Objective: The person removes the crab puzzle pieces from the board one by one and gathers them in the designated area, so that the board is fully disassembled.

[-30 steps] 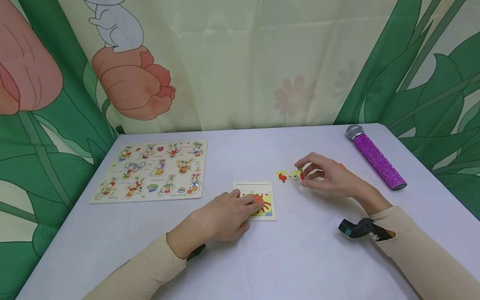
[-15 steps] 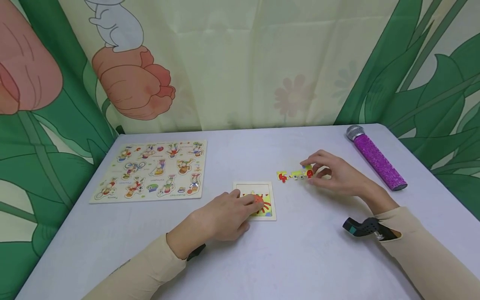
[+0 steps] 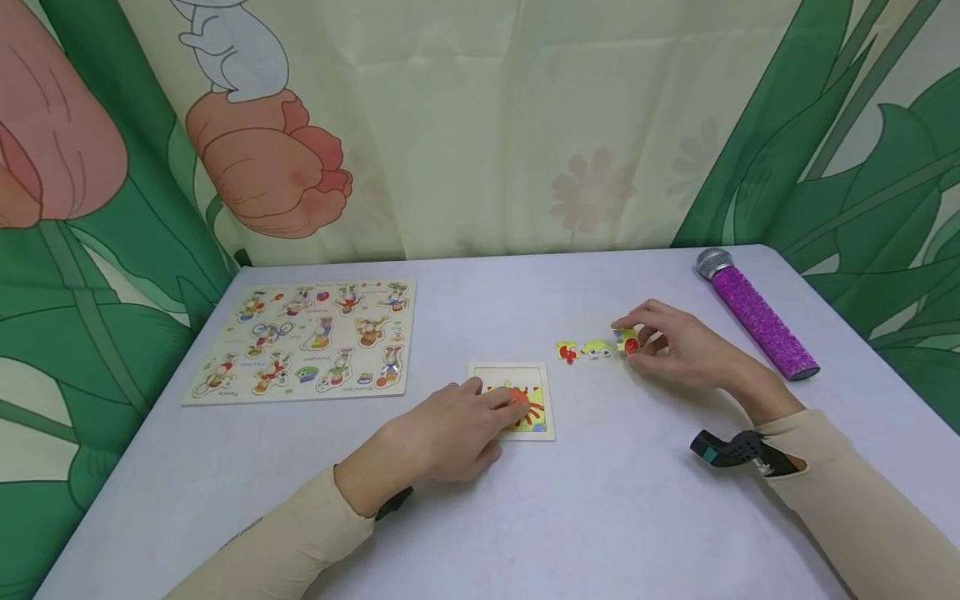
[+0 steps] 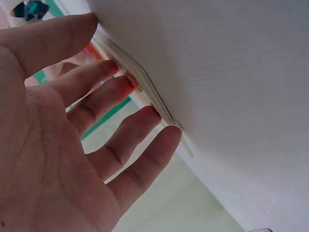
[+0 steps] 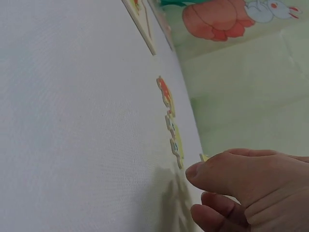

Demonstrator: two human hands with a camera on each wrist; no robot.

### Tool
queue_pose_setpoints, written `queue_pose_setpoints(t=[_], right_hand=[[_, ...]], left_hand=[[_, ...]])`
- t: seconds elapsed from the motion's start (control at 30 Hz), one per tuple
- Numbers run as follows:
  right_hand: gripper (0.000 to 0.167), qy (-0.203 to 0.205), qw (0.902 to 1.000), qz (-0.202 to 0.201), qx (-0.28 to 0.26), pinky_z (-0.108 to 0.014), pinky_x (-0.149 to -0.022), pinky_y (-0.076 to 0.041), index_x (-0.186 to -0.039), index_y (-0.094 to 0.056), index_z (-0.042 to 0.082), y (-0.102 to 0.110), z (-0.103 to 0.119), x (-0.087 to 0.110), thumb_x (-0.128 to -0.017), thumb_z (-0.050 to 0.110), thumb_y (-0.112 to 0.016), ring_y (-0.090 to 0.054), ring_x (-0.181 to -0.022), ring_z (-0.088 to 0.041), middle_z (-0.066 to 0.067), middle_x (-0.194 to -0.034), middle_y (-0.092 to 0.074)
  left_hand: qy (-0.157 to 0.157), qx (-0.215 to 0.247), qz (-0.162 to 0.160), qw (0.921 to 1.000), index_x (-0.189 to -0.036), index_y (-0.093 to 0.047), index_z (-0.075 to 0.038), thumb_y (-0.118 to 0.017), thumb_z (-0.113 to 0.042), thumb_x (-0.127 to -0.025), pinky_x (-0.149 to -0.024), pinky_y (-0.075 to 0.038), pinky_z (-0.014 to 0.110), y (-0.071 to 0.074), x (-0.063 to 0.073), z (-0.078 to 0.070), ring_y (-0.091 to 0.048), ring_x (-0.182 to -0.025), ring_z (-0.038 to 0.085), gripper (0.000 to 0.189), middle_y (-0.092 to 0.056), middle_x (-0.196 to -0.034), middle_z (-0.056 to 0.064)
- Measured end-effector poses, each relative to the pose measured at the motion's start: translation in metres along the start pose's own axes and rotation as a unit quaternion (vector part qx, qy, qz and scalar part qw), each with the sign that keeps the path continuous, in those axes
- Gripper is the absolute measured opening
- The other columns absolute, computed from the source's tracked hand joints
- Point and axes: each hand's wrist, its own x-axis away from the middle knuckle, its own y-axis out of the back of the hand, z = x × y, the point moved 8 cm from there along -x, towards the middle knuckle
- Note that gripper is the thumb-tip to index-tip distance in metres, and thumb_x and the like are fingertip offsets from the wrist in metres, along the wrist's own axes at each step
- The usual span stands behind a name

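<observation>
My left hand rests its fingertips on a small square jigsaw tray, where a red crab picture on yellow shows partly under the fingers. In the left wrist view those fingers reach nearly straight over the tray's edge. Right of the tray, my right hand pinches a yellow jigsaw piece with a red patch, thumb against fingers. To its left lie a jigsaw piece with eyes and a jigsaw piece with a red claw. The thumb hides most of the held piece in the right wrist view.
A larger peg puzzle board with several animal figures lies at the back left of the white table. A glittery purple microphone lies at the back right. Behind hangs a printed curtain.
My right hand has moved a little to the right with the red-patched jigsaw piece, uncovering more of the jigsaw piece with eyes. My left hand has stayed on the tray.
</observation>
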Motion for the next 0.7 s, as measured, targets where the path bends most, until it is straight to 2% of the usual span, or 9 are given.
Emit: queue_pose_setpoints(t=[0.23, 0.7], right_hand=[[0.043, -0.020, 0.9990, 0.014, 0.038, -0.031, -0.082, -0.059, -0.129, -0.067, 0.007, -0.0018, -0.0061, 0.0006, -0.088, 0.003, -0.079, -0.065, -0.096, -0.019, -0.006, -0.115, -0.063], [0.041, -0.044, 0.9962, 0.041, 0.064, -0.030, -0.081, -0.057, -0.130, -0.066, 0.006, -0.0072, -0.0074, -0.0004, -0.090, 0.007, -0.077, -0.061, -0.091, -0.016, -0.005, -0.110, -0.063]], left_hand=[[0.003, 0.003, 0.002, 1.0000, -0.154, -0.047, -0.024, -0.063, -0.033, -0.100, -0.090, -0.049, 0.037, -0.0003, 0.0000, -0.0003, -0.052, -0.104, 0.023, 0.056, -0.051, -0.145, -0.007], [0.008, 0.005, 0.003, 1.0000, -0.154, -0.046, -0.024, -0.063, -0.034, -0.100, -0.090, -0.049, 0.036, -0.0003, -0.0010, -0.0003, -0.051, -0.104, 0.023, 0.057, -0.051, -0.146, -0.007]])
